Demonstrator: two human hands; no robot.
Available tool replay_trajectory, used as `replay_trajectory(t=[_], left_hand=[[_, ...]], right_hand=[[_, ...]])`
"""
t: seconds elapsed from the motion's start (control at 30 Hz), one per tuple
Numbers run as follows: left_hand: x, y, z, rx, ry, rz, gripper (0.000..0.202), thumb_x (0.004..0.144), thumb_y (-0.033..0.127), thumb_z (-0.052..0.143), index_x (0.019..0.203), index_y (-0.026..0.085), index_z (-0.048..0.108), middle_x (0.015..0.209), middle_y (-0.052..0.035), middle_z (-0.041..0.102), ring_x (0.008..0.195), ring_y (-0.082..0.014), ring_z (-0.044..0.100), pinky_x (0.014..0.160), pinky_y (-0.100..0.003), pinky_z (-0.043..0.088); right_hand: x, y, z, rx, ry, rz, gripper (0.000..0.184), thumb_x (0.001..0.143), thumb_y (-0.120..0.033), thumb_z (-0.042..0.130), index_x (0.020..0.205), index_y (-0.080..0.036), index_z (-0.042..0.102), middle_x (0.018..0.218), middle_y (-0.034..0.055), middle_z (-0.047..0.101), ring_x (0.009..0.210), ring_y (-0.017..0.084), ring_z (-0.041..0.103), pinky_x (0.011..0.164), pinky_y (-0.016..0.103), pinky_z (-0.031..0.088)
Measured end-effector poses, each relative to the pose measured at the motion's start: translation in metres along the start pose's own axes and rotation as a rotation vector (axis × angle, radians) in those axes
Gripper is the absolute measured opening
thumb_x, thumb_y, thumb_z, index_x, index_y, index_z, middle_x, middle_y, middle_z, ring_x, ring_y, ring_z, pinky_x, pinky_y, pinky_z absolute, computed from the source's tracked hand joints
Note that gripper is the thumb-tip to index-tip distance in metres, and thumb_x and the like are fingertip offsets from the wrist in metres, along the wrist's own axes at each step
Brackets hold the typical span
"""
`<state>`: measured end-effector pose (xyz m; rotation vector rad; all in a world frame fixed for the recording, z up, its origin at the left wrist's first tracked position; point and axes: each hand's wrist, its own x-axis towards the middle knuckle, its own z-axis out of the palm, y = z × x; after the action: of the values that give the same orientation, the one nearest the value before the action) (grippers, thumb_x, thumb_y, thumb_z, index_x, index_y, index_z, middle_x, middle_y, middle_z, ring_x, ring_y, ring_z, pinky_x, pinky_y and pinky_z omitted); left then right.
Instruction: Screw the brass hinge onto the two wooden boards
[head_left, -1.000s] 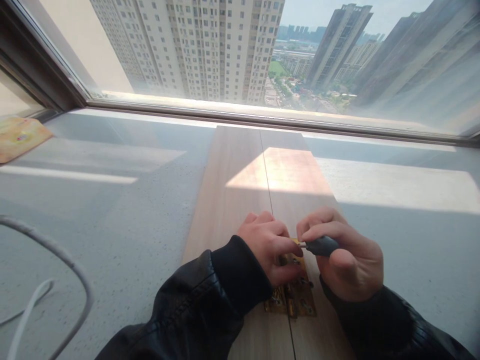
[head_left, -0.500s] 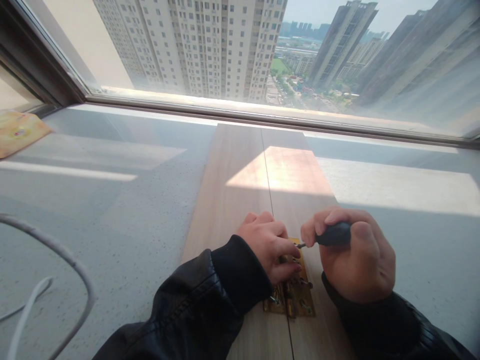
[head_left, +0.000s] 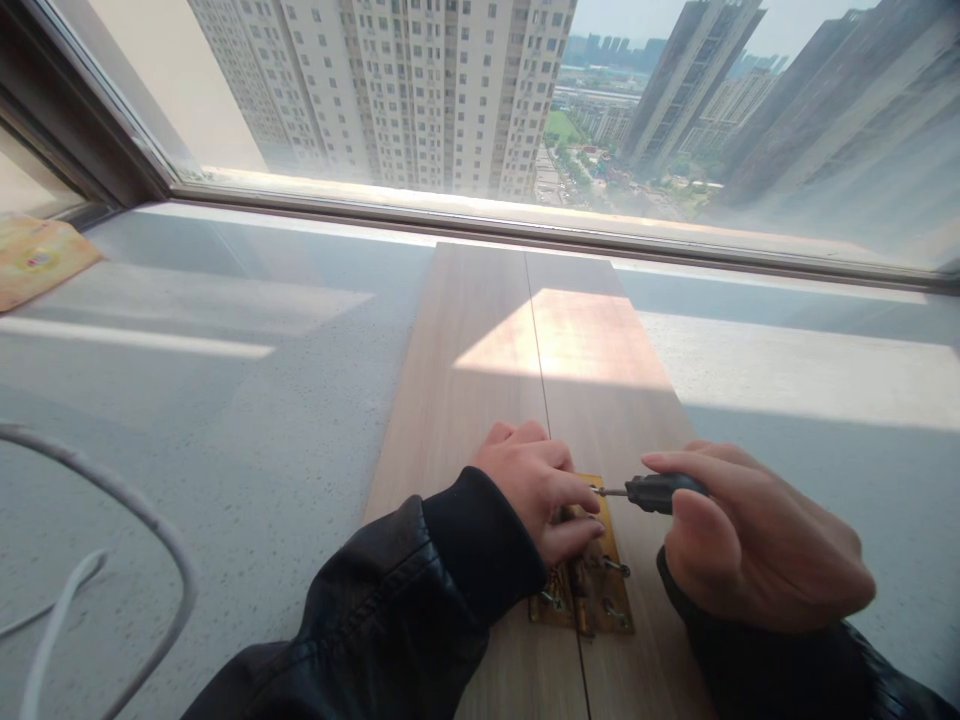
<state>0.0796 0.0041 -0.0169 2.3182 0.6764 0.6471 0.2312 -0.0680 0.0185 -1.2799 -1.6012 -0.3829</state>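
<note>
Two pale wooden boards [head_left: 480, 330] lie side by side with a thin seam between them. Across the seam, toward the near end, sits a brass butt hinge [head_left: 619, 607] with several screws standing tilted in its holes, one screw [head_left: 616, 567] on the right leaf. My left hand [head_left: 536, 490] bears down on the hinge's upper part, its thumb and forefinger slightly apart and hiding some of it. A screwdriver [head_left: 660, 490] with a dark handle is in my right hand [head_left: 765, 540], held loosely by thumb and fingers. Its tip meets a screw at the upper right leaf, beside my left forefinger.
A pale speckled sill [head_left: 262, 420] spreads around the boards. On the left a white cable [head_left: 150, 515] curls across it, and a yellow-orange flat item [head_left: 45, 262] lies in the far left corner. Behind the boards runs the window frame [head_left: 450, 218].
My right hand has shifted back to the right and its fingers have loosened around the handle, so more of the screwdriver's shaft shows. My left hand stays on the hinge.
</note>
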Motion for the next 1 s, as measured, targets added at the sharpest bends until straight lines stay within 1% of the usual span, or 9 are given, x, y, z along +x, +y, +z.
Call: replay_trajectory(t=[0.1,0.17,0.3,0.4,0.57,0.67,0.73,0.87,1.0], left_hand=[[-0.001,0.0,0.002,-0.012,0.017,0.002,0.015,0.071,0.042,0.077,0.077,0.028,0.077,0.072,0.0003,0.068,0.075,-0.0175,0.053,0.071,-0.036,0.026],[-0.001,0.001,0.002,-0.017,0.028,0.004,0.016,0.071,0.042,0.077,0.076,0.027,0.077,0.072,0.0003,0.068,0.075,-0.0174,0.053,0.071,-0.035,0.026],[-0.002,0.0,0.002,-0.027,0.048,0.009,0.015,0.072,0.042,0.076,0.076,0.027,0.076,0.071,0.001,0.068,0.074,-0.017,0.054,0.071,-0.036,0.027],[-0.002,-0.001,0.003,-0.034,0.062,0.004,0.015,0.072,0.042,0.076,0.074,0.027,0.076,0.07,0.0012,0.068,0.073,-0.017,0.054,0.071,-0.036,0.027],[-0.002,-0.001,0.003,-0.05,0.082,0.002,0.015,0.072,0.041,0.074,0.073,0.026,0.075,0.069,0.001,0.068,0.073,-0.0171,0.055,0.07,-0.036,0.027],[-0.002,0.0,0.003,-0.06,0.09,0.002,0.013,0.074,0.038,0.072,0.073,0.026,0.074,0.068,0.0012,0.067,0.072,-0.0168,0.055,0.07,-0.036,0.027],[-0.002,0.0,0.003,-0.065,0.097,0.0,0.013,0.074,0.038,0.071,0.072,0.025,0.074,0.067,0.0013,0.067,0.072,-0.0167,0.055,0.071,-0.036,0.028],[-0.002,0.0,0.002,-0.071,0.11,-0.011,0.013,0.074,0.037,0.07,0.072,0.025,0.074,0.066,0.0012,0.067,0.071,-0.0169,0.054,0.071,-0.036,0.029],[-0.002,0.0,0.0,-0.072,0.119,-0.025,0.012,0.074,0.035,0.069,0.071,0.024,0.074,0.063,0.0008,0.065,0.07,-0.0172,0.053,0.07,-0.036,0.029]], right_hand=[[0.009,-0.011,-0.009,-0.224,-0.078,0.007,0.01,0.089,-0.021,0.058,0.087,-0.02,0.068,0.071,-0.0005,0.068,0.053,0.01,0.055,0.051,0.026,0.04],[0.017,-0.015,-0.013,-0.327,-0.16,-0.029,0.014,0.09,-0.021,0.057,0.079,-0.02,0.066,0.061,-0.0026,0.064,0.047,0.008,0.051,0.049,0.024,0.037],[0.032,-0.014,-0.019,-0.538,-0.277,-0.109,0.022,0.093,-0.036,0.056,0.082,-0.02,0.066,0.051,-0.0029,0.06,0.042,0.012,0.05,0.046,0.026,0.032],[0.039,-0.008,-0.026,-0.623,-0.386,-0.141,0.031,0.098,-0.041,0.044,0.084,-0.022,0.064,0.051,-0.002,0.059,0.041,0.017,0.054,0.044,0.03,0.031],[0.047,0.008,-0.04,-0.441,-0.566,-0.178,0.026,0.099,-0.041,0.041,0.092,-0.025,0.06,0.064,-0.0028,0.066,0.048,0.015,0.061,0.047,0.027,0.04],[0.048,0.014,-0.049,-0.293,-0.623,-0.165,0.018,0.096,-0.037,0.048,0.106,-0.03,0.061,0.088,-0.0036,0.072,0.072,0.012,0.069,0.064,0.021,0.049],[0.049,0.014,-0.053,-0.264,-0.638,-0.154,0.019,0.095,-0.035,0.051,0.111,-0.032,0.061,0.097,-0.004,0.072,0.082,0.012,0.07,0.073,0.018,0.05],[0.05,0.005,-0.049,-0.271,-0.657,-0.141,0.016,0.097,-0.038,0.048,0.098,-0.03,0.062,0.084,-0.0056,0.073,0.064,0.011,0.068,0.055,0.021,0.047],[0.047,-0.005,-0.038,-0.371,-0.64,-0.124,0.029,0.098,-0.046,0.04,0.092,-0.026,0.06,0.064,-0.0048,0.069,0.046,0.015,0.063,0.043,0.027,0.039]])
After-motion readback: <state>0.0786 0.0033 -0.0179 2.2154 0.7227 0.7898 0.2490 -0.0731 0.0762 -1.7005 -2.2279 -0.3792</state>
